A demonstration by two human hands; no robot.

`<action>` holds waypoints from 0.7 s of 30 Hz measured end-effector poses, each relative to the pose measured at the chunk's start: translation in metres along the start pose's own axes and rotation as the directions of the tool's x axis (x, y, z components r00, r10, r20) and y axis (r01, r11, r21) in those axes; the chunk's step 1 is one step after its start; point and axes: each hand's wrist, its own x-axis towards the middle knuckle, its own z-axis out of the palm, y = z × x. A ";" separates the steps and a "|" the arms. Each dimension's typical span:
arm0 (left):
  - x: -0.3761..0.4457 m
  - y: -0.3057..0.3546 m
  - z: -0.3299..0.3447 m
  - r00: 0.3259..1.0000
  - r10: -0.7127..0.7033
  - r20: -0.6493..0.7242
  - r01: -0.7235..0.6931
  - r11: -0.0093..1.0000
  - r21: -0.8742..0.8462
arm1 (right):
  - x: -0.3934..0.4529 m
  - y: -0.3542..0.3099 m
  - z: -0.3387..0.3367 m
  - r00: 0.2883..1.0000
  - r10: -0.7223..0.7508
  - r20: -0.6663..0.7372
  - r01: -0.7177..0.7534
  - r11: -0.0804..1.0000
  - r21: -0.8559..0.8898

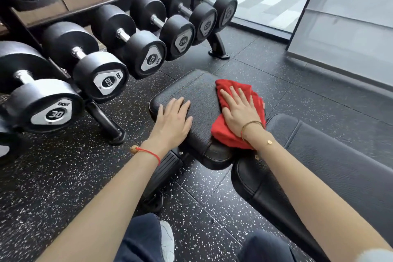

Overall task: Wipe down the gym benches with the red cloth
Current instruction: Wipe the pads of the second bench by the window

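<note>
Cloth, red, lies on the bench seat pad, pressed under the flat right hand; the left hand rests spread, fingers straight, beside it.

Red cloth partly hidden beneath right hand.
</note>
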 end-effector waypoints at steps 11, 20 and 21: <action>0.006 0.002 0.001 1.000 -0.016 -0.002 0.016 0.999 -0.034 | -0.006 -0.014 -0.003 0.965 -0.247 0.084 0.249 0.968 -0.011; 0.003 -0.002 0.013 0.999 0.012 -0.030 -0.010 0.998 0.055 | 0.012 0.007 -0.006 1.000 -0.001 0.021 0.001 1.000 0.000; 0.004 -0.002 0.014 0.999 0.008 -0.031 -0.006 0.998 0.062 | 0.027 0.001 -0.004 1.000 0.012 0.027 -0.012 1.000 -0.008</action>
